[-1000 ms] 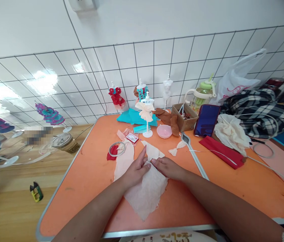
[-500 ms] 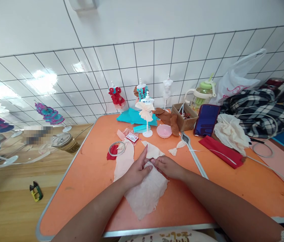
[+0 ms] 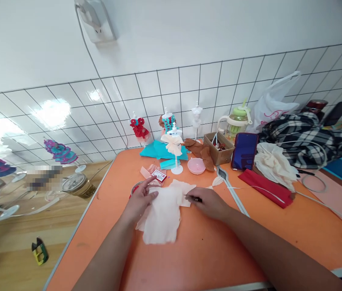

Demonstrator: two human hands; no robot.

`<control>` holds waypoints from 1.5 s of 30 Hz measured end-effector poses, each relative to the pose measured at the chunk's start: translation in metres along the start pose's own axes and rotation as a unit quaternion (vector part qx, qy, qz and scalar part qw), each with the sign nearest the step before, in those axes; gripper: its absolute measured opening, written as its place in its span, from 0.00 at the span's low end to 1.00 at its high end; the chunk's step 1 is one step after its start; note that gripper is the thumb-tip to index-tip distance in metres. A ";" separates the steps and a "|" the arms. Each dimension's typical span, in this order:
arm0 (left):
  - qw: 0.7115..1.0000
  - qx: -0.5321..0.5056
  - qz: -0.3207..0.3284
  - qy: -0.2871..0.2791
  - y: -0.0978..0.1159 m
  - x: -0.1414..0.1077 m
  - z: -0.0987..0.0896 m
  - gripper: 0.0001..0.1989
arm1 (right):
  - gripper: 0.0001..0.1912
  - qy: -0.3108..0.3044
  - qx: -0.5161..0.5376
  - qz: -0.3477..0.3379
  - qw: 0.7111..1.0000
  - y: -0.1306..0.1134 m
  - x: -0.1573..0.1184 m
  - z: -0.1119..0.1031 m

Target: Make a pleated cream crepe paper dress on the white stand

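A pale pink cloth piece (image 3: 163, 216) lies on the orange table (image 3: 219, 250), overlapping other pale cloth at its left and upper right. My left hand (image 3: 142, 199) rests at the cloth's upper left edge with its fingers spread. Beside the cloth's right edge, my right hand (image 3: 205, 201) is closed around a small dark tool (image 3: 195, 199), mostly hidden by the fingers. Behind the hands are a small red and white box (image 3: 159, 175) and a white mini mannequin with a cream bow (image 3: 172, 141).
A pink bowl (image 3: 196, 165), a cardboard box (image 3: 218, 149), a phone (image 3: 245, 151) and red folded cloth (image 3: 266, 188) stand or lie behind and to the right. Yellow-green snips (image 3: 39, 251) and a lidded jar (image 3: 79, 185) are at the left.
My hands have moved apart, the left one leftward and the right one slightly rightward. The cloth now lies flatter and farther left. The view has tilted up.
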State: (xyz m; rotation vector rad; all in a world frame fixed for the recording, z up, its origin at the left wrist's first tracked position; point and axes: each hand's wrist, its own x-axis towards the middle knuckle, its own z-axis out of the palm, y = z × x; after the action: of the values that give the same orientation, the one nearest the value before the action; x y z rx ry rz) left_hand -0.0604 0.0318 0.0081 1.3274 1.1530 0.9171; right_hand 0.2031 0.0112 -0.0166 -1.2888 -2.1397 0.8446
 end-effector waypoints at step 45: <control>0.753 0.631 0.181 -0.039 -0.027 -0.005 0.029 0.23 | 0.20 -0.014 -0.105 0.030 0.994 0.012 -0.001 -0.012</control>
State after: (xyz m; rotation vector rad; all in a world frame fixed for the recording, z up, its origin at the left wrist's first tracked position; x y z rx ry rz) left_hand -0.0368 0.0182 -0.0209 2.7213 1.5260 0.1913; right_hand 0.2188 0.0181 -0.0171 -1.4582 -2.2712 0.6787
